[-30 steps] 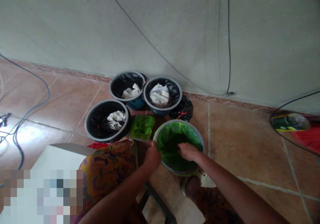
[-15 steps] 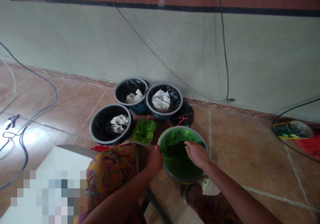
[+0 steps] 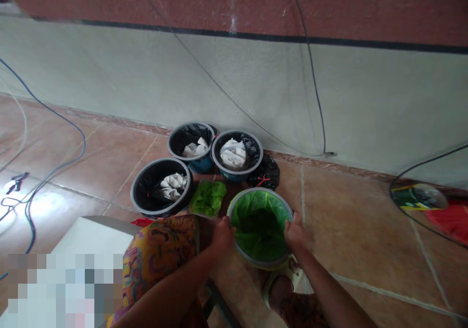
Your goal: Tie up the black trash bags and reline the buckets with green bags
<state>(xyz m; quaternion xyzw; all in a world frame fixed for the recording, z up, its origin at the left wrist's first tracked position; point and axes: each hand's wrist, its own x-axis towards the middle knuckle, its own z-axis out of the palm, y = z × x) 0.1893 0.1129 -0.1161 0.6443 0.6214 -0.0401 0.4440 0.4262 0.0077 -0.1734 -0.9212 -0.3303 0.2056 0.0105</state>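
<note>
In front of me is a round bin [image 3: 236,250] with a grey rim, lined with a green bag [image 3: 270,247]. The inside of the bag is dark, so its contents cannot be made out. My left hand [image 3: 222,235] is closed on the rim at the left side. Opposite it, my right hand [image 3: 298,234] grips the rim on the right, fingers over the edge. Just left of the bin sits a clear container of green leafy pieces or crumpled green plastic [image 3: 208,197]; I cannot tell which.
Three bins with black liners hold crumpled white paper: a left bin [image 3: 137,203], a back bin [image 3: 175,128] and a middle bin [image 3: 215,160]. A tied black bag [image 3: 268,169] lies beside them. Cables [image 3: 82,138] cross the floor at left. A white surface [image 3: 98,233] is at lower left.
My right hand has moved from inside the green-lined bin to its right rim and closed on it. My left hand stays at the left rim. The view has tilted slightly upward.
</note>
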